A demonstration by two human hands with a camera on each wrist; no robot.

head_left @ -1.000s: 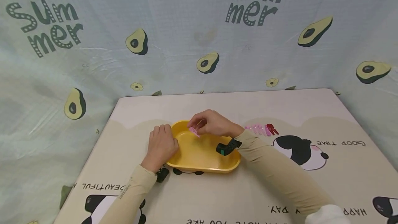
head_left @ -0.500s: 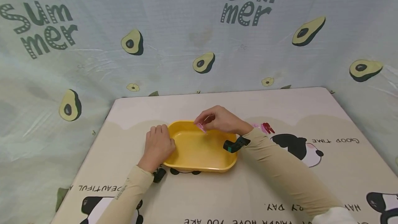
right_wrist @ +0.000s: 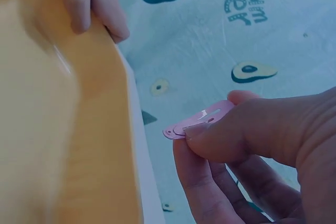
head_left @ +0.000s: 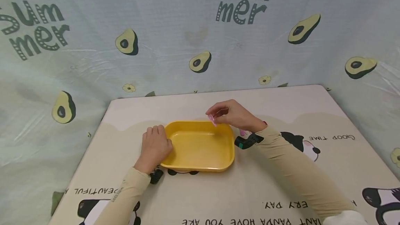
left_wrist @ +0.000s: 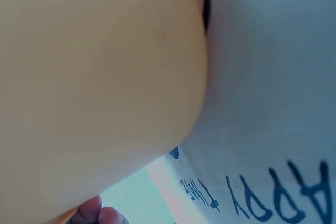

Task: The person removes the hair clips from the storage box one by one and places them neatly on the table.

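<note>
The left hand (head_left: pixel 153 147) grips the left end of a yellow tray (head_left: pixel 196 165), fingers over its rim. In the right wrist view, that left hand (right_wrist: pixel 100 3) shows at the tray's far edge. The right hand (head_left: pixel 235 114) pinches a pink snap hair clip (right_wrist: pixel 202 121) between thumb and index finger. It is held just above the tray's back right rim; in the head view the clip (head_left: pixel 212 120) overlaps that rim. No objects show inside the tray. A large blurred tan surface fills much of the left wrist view; I cannot tell what it is.
Partly hidden by the right wrist, some pink pieces (head_left: pixel 243 133) lie right of the tray. The table cover (head_left: pixel 200 197) bears printed pandas and lettering. Behind the table hangs a curtain (head_left: pixel 162 72) with avocado prints.
The right hand has moved right and up, from over the tray's inside to its back right rim, still pinching the clip. The left hand stays on the tray. The head view has shifted slightly.
</note>
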